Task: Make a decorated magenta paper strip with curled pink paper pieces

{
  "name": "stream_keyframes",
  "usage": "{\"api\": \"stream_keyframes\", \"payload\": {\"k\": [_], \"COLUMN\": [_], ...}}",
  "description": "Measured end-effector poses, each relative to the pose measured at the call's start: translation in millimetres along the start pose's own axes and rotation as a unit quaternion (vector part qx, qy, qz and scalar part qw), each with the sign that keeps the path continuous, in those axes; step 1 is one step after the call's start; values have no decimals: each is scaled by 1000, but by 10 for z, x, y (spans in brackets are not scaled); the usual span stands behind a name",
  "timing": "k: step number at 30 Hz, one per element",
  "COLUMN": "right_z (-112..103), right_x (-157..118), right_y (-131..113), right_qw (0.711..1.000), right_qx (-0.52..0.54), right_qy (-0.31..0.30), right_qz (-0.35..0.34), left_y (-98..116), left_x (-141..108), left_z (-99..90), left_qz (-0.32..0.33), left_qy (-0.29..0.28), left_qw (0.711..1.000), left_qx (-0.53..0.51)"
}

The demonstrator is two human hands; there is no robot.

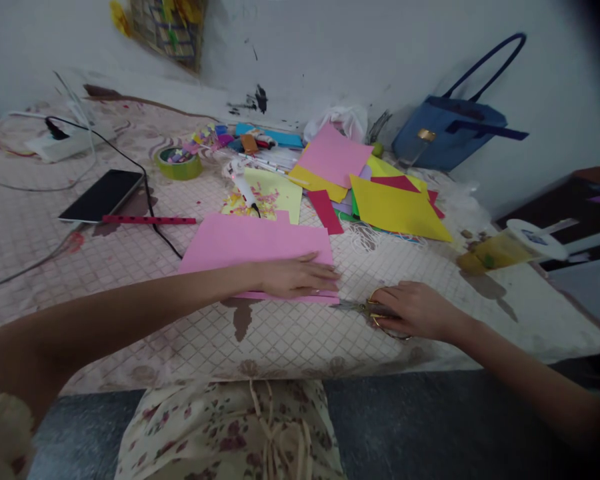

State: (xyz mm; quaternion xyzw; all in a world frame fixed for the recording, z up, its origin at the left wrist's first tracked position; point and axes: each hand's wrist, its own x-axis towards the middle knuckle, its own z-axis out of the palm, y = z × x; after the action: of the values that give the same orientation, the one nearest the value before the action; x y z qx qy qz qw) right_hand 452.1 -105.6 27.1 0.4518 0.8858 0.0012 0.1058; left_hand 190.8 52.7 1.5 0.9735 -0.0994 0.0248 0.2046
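A large pink paper sheet (245, 240) lies flat on the table in front of me, with a notch cut from its far right corner. My left hand (297, 275) rests on its right part, palm down, fingers stretched toward the right edge. Along the near edge runs a narrow pink strip (305, 299). My right hand (413, 310) is closed round the gold handles of a pair of scissors (363, 307). Their blades point left, and the tips reach the strip's right end. Whether the blades touch the paper I cannot tell.
Behind the sheet are a white glue gun (243, 187), a tape roll (179, 167) and coloured papers (395, 210). A phone (103, 195) and a red strip (150, 219) lie left, by a black cable. At right stand a drink cup (510, 248) and a blue bag (445, 133).
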Motion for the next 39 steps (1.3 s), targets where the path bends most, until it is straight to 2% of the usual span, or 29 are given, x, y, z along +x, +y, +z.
{"api": "stream_keyframes", "payload": {"k": [17,24,39], "right_z": [52,67,36], "right_x": [-85,-92,-108], "right_y": [20,38,33], "right_qw": [1000,999,999], "right_qx": [-26,-31,-26], "right_qy": [2,13,33], "right_qz": [-4,-10,-18], "left_y": [2,-31,-2], "left_x": [26,15,25], "left_z": [19,40,21], "left_qz": [28,42,18], "left_qy": [-13,5,5], "left_qw": [999,998,1000], "left_qx": [45,38,-5]}}
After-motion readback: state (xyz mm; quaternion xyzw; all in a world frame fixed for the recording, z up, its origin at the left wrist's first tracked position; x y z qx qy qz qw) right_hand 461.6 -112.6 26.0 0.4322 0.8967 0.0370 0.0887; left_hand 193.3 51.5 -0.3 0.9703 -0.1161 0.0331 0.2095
